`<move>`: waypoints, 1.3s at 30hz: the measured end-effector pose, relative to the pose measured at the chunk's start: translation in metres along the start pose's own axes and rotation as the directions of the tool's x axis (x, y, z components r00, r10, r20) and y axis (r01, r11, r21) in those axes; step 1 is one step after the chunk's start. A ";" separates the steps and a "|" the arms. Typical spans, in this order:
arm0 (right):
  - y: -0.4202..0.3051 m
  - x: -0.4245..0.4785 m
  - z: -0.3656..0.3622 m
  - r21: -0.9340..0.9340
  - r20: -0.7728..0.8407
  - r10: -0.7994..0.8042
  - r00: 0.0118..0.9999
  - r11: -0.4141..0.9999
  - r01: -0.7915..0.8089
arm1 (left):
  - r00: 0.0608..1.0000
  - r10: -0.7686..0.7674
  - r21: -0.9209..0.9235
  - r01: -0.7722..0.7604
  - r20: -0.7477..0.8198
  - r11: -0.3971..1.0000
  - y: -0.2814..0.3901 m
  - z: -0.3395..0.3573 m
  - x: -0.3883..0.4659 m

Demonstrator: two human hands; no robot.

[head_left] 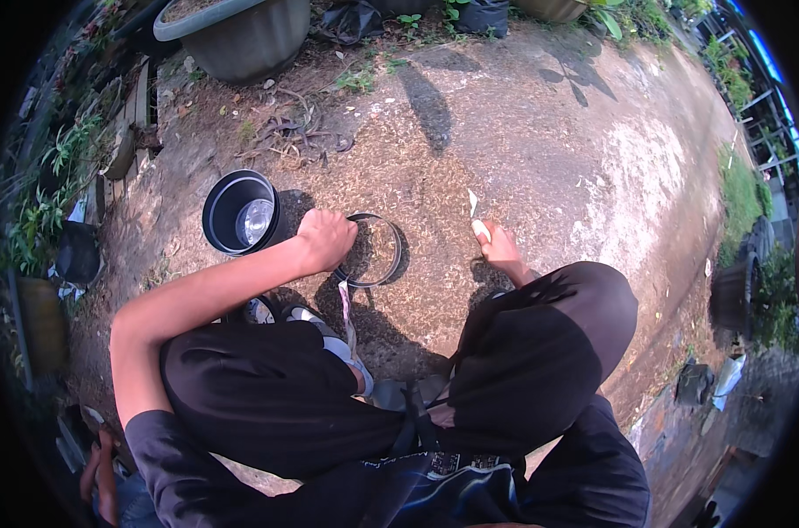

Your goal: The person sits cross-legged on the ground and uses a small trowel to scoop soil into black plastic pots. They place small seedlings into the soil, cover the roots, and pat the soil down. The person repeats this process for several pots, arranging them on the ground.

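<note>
My left hand (pixel 327 241) is closed on the left rim of a round black hoop or shallow container (pixel 399 254); dry husk-like bits show inside its rim. A pinkish-white strip (pixel 346 310) hangs just below. In my right hand (pixel 498 247), beyond my right knee, is a pale-handled tool (pixel 480 230) with a short bright blade, probably a small knife, pointing away from me. To the left of the hoop stands a black plastic pot (pixel 241 211), with something clear and shiny at its bottom. Dry brown chaff (pixel 425 191) is spread on the ground between and beyond my hands.
A large grey planter (pixel 247 43) stands at the far left, with black plastic bags (pixel 482 16) beyond the chaff. Plants and pots line both sides. A patterned round object (pixel 261 310) lies by my left foot. Another person's bare limbs (pixel 99 468) show at the lower left.
</note>
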State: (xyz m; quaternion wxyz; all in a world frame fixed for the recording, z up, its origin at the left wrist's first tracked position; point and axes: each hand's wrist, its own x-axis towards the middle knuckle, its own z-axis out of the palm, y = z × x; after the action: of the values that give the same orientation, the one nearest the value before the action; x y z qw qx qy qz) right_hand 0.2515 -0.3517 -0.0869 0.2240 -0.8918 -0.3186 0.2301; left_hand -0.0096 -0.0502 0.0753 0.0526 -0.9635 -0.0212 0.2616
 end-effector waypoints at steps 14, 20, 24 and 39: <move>0.030 -0.027 -0.029 0.364 0.155 0.078 0.985 0.922 -0.130 | 0.999 0.002 -0.031 -0.003 -0.054 1.000 -0.002 0.011 0.006; 0.038 -0.028 -0.037 0.319 0.123 0.043 0.991 0.944 -0.081 | 1.000 0.003 0.011 -0.003 0.006 1.000 0.000 0.003 0.001; 0.018 -0.034 -0.049 0.279 0.135 0.035 0.990 0.958 -0.071 | 1.000 0.003 0.017 -0.004 0.012 1.000 -0.001 0.004 -0.002; 0.013 -0.038 -0.068 0.210 0.184 0.133 0.974 0.963 -0.171 | 0.974 0.054 0.009 -0.054 -0.220 0.999 -0.005 0.025 -0.001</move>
State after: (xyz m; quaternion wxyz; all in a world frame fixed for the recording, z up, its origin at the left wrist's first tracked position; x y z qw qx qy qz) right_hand 0.2689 -0.4039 -0.0297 0.2772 -0.8600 -0.2387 0.3558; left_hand -0.0228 -0.0425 0.0549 0.0490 -0.9867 0.0113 0.1549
